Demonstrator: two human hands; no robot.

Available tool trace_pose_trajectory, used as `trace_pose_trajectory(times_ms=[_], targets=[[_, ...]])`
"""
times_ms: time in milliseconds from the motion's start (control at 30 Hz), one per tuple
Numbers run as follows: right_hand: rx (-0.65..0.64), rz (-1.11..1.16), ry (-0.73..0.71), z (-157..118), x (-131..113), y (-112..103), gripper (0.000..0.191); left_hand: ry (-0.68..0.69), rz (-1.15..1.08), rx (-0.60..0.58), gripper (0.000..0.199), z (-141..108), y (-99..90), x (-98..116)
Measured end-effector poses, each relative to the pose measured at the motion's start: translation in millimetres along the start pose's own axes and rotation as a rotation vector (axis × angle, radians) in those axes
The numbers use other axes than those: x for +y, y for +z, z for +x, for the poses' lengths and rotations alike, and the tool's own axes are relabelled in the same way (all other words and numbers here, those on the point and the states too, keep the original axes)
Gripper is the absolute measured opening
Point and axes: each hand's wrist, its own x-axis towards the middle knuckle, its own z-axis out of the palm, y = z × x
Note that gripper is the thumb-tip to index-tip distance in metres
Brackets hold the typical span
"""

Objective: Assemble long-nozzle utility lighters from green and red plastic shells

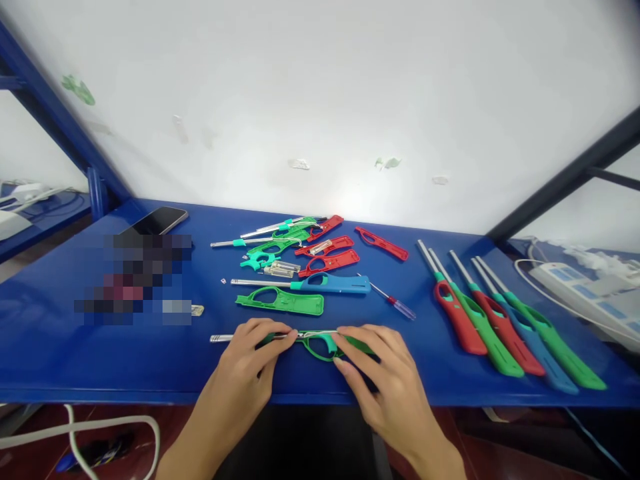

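Note:
A green lighter shell (pixel 316 352) lies near the front edge of the blue table, with a teal trigger and a thin wire in it. My left hand (pixel 257 357) is closed around its left part, where a metal tube (pixel 220 339) sticks out. At its right part, my right hand (pixel 375 363) pinches the shell with fingertips by the trigger. Just behind lie an empty green half shell (pixel 285 301) and a blue lighter (pixel 333 284) with a metal tube. A small screwdriver (pixel 400 307) rests to the right of them.
Red half shells (pixel 383 243), green parts and clear fuel tanks (pixel 283 269) are grouped at the back middle. Several long lighters (pixel 460 320) lie side by side at the right. A phone (pixel 163 220) is at the back left. A power strip (pixel 580 287) stands far right.

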Motion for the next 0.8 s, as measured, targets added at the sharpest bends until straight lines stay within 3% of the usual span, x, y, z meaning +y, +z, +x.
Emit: trace_pose_trajectory(times_ms=[267, 500, 667, 800], targets=[[0.004, -0.067, 0.009, 2.5, -3.3, 4.8, 0.030, -0.020, -0.005, 0.015, 0.034, -0.1, -1.8, 4.8], [0.018, -0.093, 0.028, 2.8, -3.7, 6.1, 0.021, -0.149, 0.002, 0.003, 0.011, 10.3, 6.6, 22.7], [0.039, -0.083, 0.047, 3.0, -3.4, 7.1, 0.016, -0.137, -0.037, -0.021, 0.015, 16.2, 21.0, 20.5], [0.090, -0.066, 0.055, 1.7, -2.4, 9.4, 0.012, -0.099, -0.047, -0.076, 0.030, 12.2, 22.3, 19.0]])
